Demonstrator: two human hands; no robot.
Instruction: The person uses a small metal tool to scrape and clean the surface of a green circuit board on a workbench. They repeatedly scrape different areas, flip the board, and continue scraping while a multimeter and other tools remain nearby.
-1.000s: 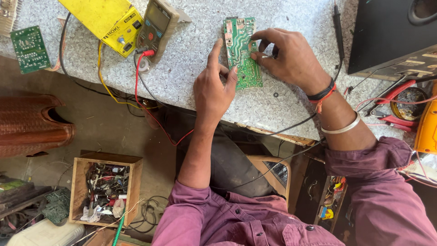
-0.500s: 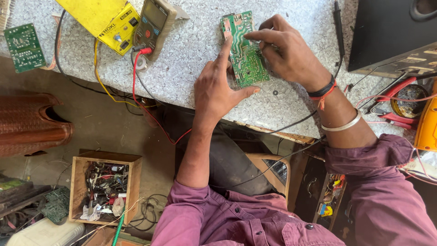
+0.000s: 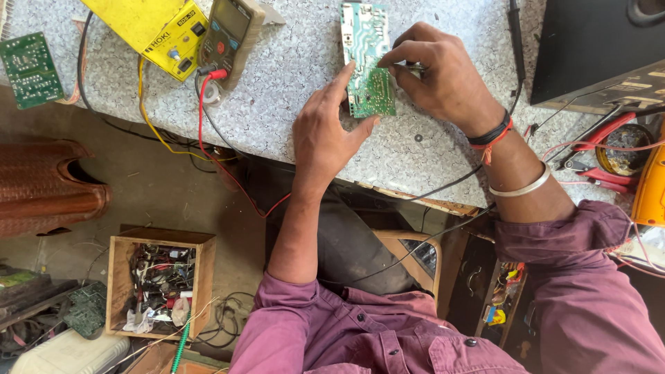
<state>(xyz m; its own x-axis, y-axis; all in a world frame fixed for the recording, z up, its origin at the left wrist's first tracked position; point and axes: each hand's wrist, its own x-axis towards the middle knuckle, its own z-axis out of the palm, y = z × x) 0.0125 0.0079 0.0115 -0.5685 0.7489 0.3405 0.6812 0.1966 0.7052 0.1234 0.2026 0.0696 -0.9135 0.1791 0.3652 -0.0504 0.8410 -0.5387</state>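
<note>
Farthest to the left of our grip, a small green circuit board [image 3: 28, 69] lay at the edge of the grey speckled workbench [image 3: 298, 62]. Nearer the grip sat a yellow instrument case [image 3: 156, 28] and an olive multimeter [image 3: 228, 31], their red lead [image 3: 208, 118] and yellow lead [image 3: 149, 118] trailing off the bench. Below them, on the floor, stood a wooden box of parts [image 3: 161, 284].

Our left hand [image 3: 325, 135] lay flat and open beside the green circuit board [image 3: 367, 59] we were working on, its fingertips touching the board's left edge and closing around nothing. The board lay on the bench, solder side up. Since half a second ago it had swung from a slant to nearly upright and slid toward the top of the view, which we judge to mean it was being turned into position for work.

Just right of the board, our right hand [image 3: 443, 76] pinched something small against the board's right edge; we could not tell what. Farther right were a black box [image 3: 596, 48] and red-handled pliers [image 3: 603, 138].
</note>
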